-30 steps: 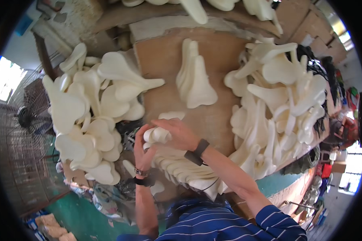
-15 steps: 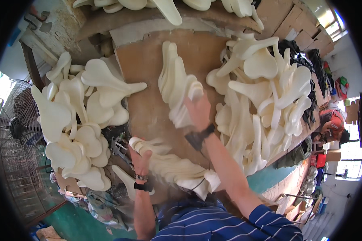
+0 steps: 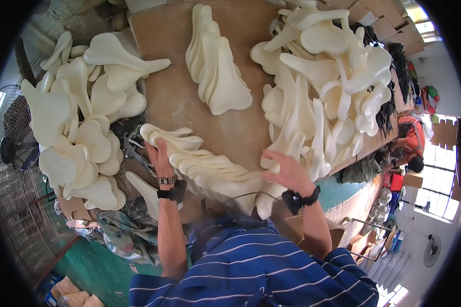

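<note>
A neat fanned stack (image 3: 215, 61) of cream saddle-shaped foam pieces lies far on the brown board (image 3: 174, 97), while loose heaps remain at left (image 3: 82, 117) and right (image 3: 328, 82), so much sorting seemingly remains. The left hand (image 3: 159, 158) grips the near row of pieces (image 3: 205, 166); the right hand (image 3: 287, 171), open and blurred, has drawn back from the far stack since half a second earlier.

The person wears a dark blue polo shirt (image 3: 261, 266) with thin white horizontal stripes, short-sleeved, both forearms bare. Below the fingers of the left hand (image 3: 160, 156) sit a metal-link watch (image 3: 167, 180) and a black band (image 3: 171, 193). A black wristband (image 3: 299, 197) circles the wrist behind the right hand (image 3: 287, 171).
</note>
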`<state>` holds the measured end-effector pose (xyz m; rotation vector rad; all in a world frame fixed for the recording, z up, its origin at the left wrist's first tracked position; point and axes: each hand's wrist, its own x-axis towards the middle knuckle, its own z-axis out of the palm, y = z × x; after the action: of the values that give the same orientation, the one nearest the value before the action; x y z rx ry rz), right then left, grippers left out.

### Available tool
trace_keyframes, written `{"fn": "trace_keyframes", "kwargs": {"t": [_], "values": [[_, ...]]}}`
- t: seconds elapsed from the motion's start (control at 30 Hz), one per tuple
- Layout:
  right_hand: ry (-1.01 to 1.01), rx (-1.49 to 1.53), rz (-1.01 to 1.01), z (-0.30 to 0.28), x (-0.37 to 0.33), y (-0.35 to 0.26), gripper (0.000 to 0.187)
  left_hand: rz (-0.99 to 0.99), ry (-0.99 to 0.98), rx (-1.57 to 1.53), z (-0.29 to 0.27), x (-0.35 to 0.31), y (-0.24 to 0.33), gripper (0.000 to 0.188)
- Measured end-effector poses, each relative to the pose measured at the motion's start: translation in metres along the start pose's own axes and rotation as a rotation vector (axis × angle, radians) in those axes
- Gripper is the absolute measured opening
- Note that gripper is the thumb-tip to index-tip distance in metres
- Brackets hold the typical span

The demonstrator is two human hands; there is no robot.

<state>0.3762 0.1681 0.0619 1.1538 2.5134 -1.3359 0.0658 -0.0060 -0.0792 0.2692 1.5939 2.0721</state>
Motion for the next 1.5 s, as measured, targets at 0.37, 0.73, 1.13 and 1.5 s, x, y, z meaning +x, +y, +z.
{"fn": "trace_keyframes", "kwargs": {"t": [0.37,0.73,1.13,1.5], "values": [[0.466,-0.228,0.513,0.079,-0.092,0.066,0.066,0.013,0.023,0.11,-0.005,0.013,-0.006,0.065],[0.06,0.48,0.743,0.079,-0.135,0.071,0.073,0.043,0.057,0.156,-0.002,0.013,-0.009,0.068],[0.201,-0.027,0.436,0.086,-0.147,0.076,0.026,0.057,0.049,0.192,-0.002,0.01,-0.002,0.065],[0.016,0.7,0.854,0.046,-0.218,-0.025,0.062,0.102,0.063,0.142,-0.007,0.01,-0.011,0.052]]}}
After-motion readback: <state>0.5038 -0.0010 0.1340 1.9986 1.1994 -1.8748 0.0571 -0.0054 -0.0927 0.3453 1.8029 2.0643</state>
